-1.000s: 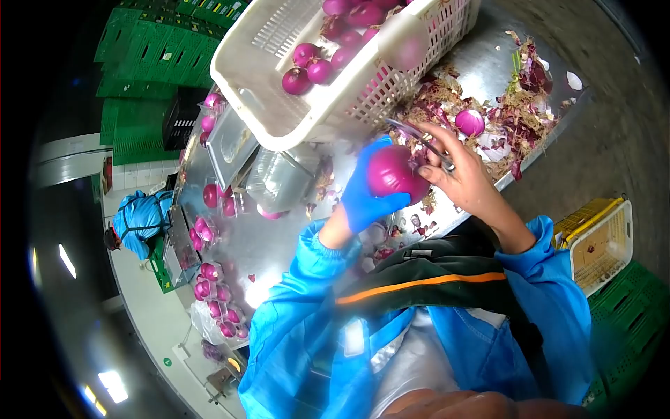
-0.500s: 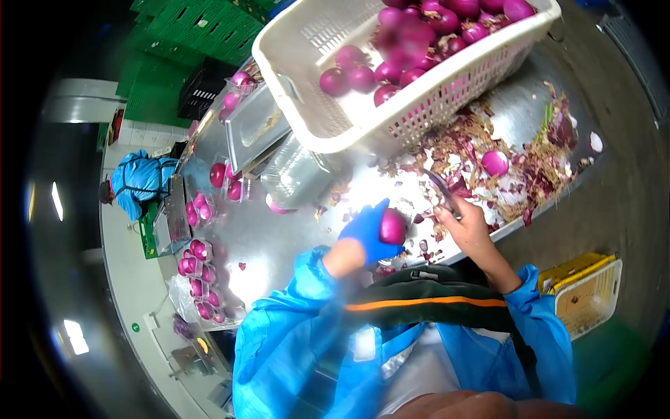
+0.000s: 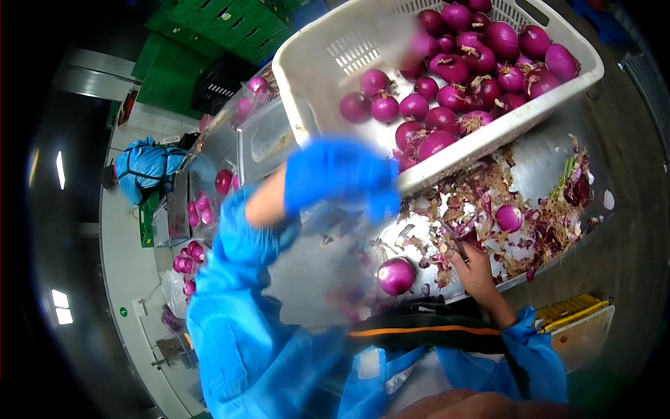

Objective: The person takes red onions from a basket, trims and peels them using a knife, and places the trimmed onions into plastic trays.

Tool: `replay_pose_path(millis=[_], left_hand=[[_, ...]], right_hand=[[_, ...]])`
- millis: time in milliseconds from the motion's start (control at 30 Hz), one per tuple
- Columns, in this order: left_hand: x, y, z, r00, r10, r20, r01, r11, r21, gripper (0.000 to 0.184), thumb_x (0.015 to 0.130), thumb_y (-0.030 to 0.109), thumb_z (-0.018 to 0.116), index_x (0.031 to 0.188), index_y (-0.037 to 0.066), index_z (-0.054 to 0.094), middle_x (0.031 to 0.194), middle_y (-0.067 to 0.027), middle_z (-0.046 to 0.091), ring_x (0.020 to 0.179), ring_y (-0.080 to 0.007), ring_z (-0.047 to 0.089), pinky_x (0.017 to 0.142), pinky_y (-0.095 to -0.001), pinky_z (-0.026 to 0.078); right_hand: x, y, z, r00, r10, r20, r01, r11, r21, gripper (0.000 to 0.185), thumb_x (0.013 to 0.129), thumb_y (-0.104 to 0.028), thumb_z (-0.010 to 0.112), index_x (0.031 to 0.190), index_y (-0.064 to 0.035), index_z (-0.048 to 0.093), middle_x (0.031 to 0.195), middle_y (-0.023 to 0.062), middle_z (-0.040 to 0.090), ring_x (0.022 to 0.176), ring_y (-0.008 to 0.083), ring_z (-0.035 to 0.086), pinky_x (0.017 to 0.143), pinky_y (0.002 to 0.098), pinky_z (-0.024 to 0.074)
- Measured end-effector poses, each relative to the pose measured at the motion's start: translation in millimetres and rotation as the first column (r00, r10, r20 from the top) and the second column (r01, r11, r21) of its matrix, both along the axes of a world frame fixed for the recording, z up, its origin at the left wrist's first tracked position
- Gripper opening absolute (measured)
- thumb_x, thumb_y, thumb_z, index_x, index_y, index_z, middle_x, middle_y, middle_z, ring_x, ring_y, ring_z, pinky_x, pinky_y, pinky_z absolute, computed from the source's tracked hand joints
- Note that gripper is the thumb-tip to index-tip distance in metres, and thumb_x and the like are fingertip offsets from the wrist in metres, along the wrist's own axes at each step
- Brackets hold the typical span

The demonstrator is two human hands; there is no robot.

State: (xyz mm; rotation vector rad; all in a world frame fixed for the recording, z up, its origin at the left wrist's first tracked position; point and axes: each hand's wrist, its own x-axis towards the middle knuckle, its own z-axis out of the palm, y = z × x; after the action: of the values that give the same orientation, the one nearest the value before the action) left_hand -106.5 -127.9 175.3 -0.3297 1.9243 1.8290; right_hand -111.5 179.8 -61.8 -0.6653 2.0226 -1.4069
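Note:
My left hand (image 3: pixel 342 178), in a blue glove, is raised over the near wall of the white crate (image 3: pixel 502 129). Motion smears its fingers, so their grip cannot be made out. Red onions (image 3: pixel 481 59) fill much of the crate. On the metal table in front of me lies a red onion (image 3: pixel 396 276), apart from both hands. My bare right hand (image 3: pixel 476 274) is closed around a small knife (image 3: pixel 460 250), low over the onion peelings (image 3: pixel 481 202).
Another red onion (image 3: pixel 509 218) sits among the skins on the right. Packs of onions (image 3: pixel 187 258) stand along the table's left side. A co-worker in a blue coat (image 3: pixel 143 167) is at the far left. Green crates (image 3: pixel 223 28) are stacked behind; a yellow-edged crate (image 3: pixel 576 314) stands lower right.
My left hand has let go of the onion, which now lies on the table, and has swung up to the white crate. My right hand stays low with the knife. The view has shifted slightly.

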Motion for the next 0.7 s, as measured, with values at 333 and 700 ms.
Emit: replay_pose_path(millis=[333, 700], left_hand=[[-207, -121, -153, 0.769, -0.303, 0.563, 0.568, -0.079, -0.819, 0.045, 0.081, 0.036, 0.073, 0.117, 0.009, 0.068, 0.104, -0.0118, 0.071, 0.090, -0.0245, 0.069, 0.083, -0.0356, 0.052], [-202, -114, -174, 0.745, -0.237, 0.623, 0.616, -0.113, -0.779, 0.050, 0.079, 0.036, 0.075, 0.119, 0.009, 0.066, 0.104, -0.0122, 0.070, 0.089, -0.0243, 0.069, 0.081, -0.0356, 0.053]], right_hand=[[-25, -1, -31, 0.979, -0.172, -0.112, 0.175, 0.984, 0.015, 0.017, 0.093, -0.014, 0.060, 0.091, 0.0027, 0.058, 0.076, 0.0157, 0.060, 0.068, 0.0266, 0.058, 0.064, 0.0359, 0.0456], [-27, 11, -46, 0.944, -0.281, -0.172, 0.285, 0.959, -0.002, 0.020, 0.093, -0.018, 0.061, 0.090, 0.0019, 0.059, 0.075, 0.0148, 0.061, 0.067, 0.0282, 0.058, 0.065, 0.0376, 0.0461]])
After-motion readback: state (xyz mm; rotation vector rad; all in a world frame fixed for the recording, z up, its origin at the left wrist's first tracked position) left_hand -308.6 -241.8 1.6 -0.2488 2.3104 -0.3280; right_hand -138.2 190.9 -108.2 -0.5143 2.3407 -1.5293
